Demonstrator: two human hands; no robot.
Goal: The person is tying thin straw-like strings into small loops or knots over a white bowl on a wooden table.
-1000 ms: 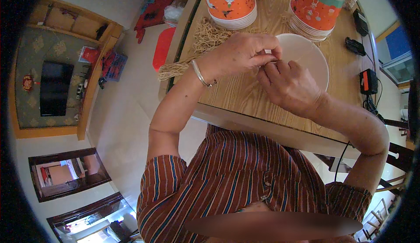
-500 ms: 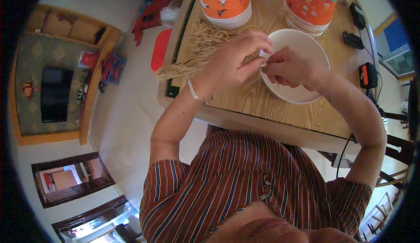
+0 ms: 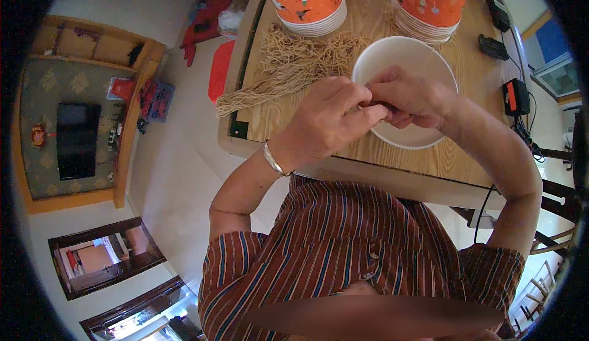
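Observation:
My left hand point(image 3: 325, 117), with a silvery bangle at its wrist, meets my right hand point(image 3: 414, 99) at the left side of a white round paper tub point(image 3: 383, 56). Both hands are closed in a pinch, fingertips nearly touching. Whatever lies between them is hidden by the fingers. The tub's open mouth faces up toward me, and my right hand covers part of it. Just beyond my left hand lies a loose heap of beige strings point(image 3: 294, 65), its straighter ends trailing to the table's left edge.
Two stacks of tubs, printed orange and green, stand at the back: a left stack point(image 3: 313, 3) and a right stack point(image 3: 432, 0). Black adapters with cables point(image 3: 515, 97) line the right edge of the wooden table point(image 3: 405, 164). A red stool point(image 3: 221, 71) stands beyond the left edge.
My left hand has turned and closed its thumb and fingers, which were apart before. Both hands have drawn closer together. The whole view has shifted slightly.

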